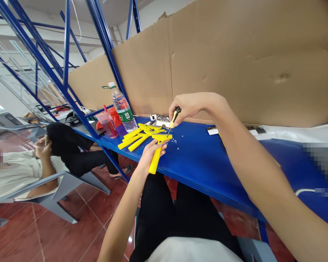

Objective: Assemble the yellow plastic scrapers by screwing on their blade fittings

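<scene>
My left hand (148, 152) is closed around a yellow T-shaped plastic handle (154, 163), its crosspiece resting over the table's near part. From above, my right hand (190, 103) grips a black-and-yellow screwdriver (176, 115) that points down. Its thin shaft meets the right end of the crosspiece; whether the tip sits in a screw is too small to make out. Several similar yellow handles (132, 138) lie piled just left of my left hand. Small whitish bits (175, 141), perhaps screws, are scattered on the blue table (196, 156) beside the crosspiece.
Behind the pile stand a large water bottle (124, 109) and a pink cup with a straw (108, 124). A cardboard wall (221, 62) backs the table, and blue rack posts (104, 40) rise at left. Another person (30, 174) sits in a grey chair (57, 196) at left.
</scene>
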`<state>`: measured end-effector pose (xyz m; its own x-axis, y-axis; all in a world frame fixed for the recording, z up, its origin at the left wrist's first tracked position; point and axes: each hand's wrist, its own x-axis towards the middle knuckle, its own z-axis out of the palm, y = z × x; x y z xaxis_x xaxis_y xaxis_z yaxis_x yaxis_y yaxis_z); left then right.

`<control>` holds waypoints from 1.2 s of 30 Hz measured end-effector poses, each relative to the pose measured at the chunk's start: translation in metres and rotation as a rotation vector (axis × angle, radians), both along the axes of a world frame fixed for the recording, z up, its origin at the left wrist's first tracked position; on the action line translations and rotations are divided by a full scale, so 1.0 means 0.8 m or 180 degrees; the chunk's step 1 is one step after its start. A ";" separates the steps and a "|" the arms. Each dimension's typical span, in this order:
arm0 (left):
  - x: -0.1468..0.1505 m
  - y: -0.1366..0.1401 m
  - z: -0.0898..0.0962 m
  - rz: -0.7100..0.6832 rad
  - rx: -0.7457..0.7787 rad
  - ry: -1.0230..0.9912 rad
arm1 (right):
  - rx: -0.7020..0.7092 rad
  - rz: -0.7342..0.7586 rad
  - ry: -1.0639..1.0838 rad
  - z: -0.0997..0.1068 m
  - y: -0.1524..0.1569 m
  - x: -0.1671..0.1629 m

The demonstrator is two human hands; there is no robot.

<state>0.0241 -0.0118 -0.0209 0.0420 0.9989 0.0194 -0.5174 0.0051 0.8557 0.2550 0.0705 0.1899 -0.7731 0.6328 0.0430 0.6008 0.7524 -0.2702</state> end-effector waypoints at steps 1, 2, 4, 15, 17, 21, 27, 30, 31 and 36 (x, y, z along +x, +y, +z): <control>-0.001 0.002 -0.001 -0.0034 0.0003 -0.0034 | -0.0009 -0.0057 -0.0073 0.001 -0.005 -0.004; -0.001 0.003 -0.002 -0.0070 0.0016 -0.0067 | -0.0027 -0.0160 -0.0152 0.001 -0.010 -0.007; -0.002 0.003 -0.004 -0.0130 0.0038 -0.0122 | -0.0037 -0.0403 -0.0269 0.002 -0.020 -0.014; -0.003 0.006 -0.004 -0.0383 -0.0098 -0.0158 | 0.0240 0.0073 -0.0052 -0.004 -0.009 -0.019; -0.002 0.006 -0.002 -0.0392 -0.0129 -0.0268 | 0.0271 -0.0016 -0.0019 -0.006 -0.010 -0.021; -0.001 0.003 0.004 -0.0440 -0.0267 -0.0590 | 0.0164 -0.0319 0.0100 -0.007 -0.013 -0.023; 0.004 -0.003 0.018 -0.0461 -0.0533 -0.1022 | 0.0412 0.0115 0.0327 -0.006 -0.009 -0.018; 0.013 -0.007 0.027 -0.0421 -0.0704 -0.1258 | 0.0562 -0.0330 0.0321 -0.005 -0.010 -0.014; 0.016 -0.008 0.029 -0.0433 -0.0757 -0.1333 | 0.0560 -0.0397 0.0319 -0.004 -0.011 -0.013; 0.025 -0.009 0.029 -0.0538 -0.1007 -0.1666 | 0.0509 -0.0139 0.0220 -0.001 -0.021 -0.009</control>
<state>0.0439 -0.0191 0.0022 0.2644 0.9401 -0.2152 -0.8368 0.3346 0.4333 0.2481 0.0535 0.1891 -0.7369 0.6465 0.1978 0.6179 0.7627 -0.1910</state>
